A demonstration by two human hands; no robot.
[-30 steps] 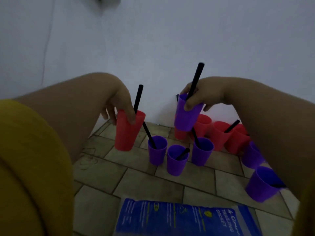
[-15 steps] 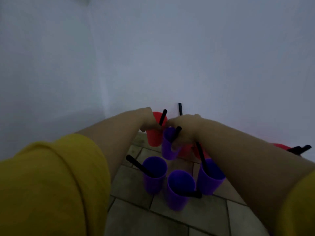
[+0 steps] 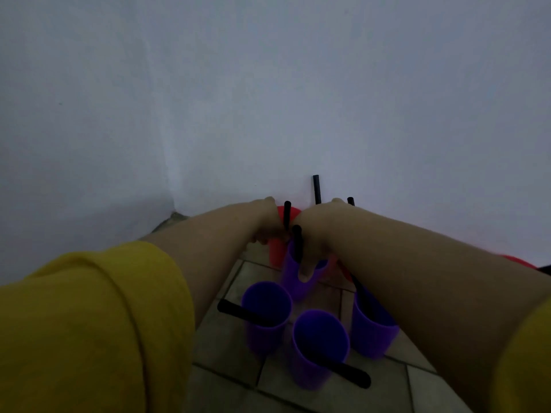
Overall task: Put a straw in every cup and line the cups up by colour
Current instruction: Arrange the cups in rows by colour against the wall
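Head view showed me both arms reaching forward over the tiled floor (image 3: 313, 296) toward the base of the pale wall (image 3: 268, 99), yellow sleeves (image 3: 89, 323) filling the lower corners. My left hand (image 3: 269, 231) was wrapped around a red cup (image 3: 275, 251) near the wall, with a black straw (image 3: 287, 214) standing up out of it. My right hand (image 3: 316, 242) gripped a purple cup (image 3: 293, 278) by its rim, thumb down the front of the cup, and a second black straw (image 3: 297, 244) stood in that cup just beside the fingers. The two held cups were touching or nearly so; I could not tell which in the dim light. Nearer to me, three purple cups stood on the tiles in a loose cluster: the left one (image 3: 265, 317) with a straw (image 3: 244, 312) leaning out to the left, the middle one (image 3: 319, 350) with a straw (image 3: 343, 371) leaning out toward the right, and the right one (image 3: 372, 332) partly hidden by my forearm. Behind my right hand, two more straw tips (image 3: 316, 189) rose against the wall, and a red rim (image 3: 517, 260) showed past my right arm.
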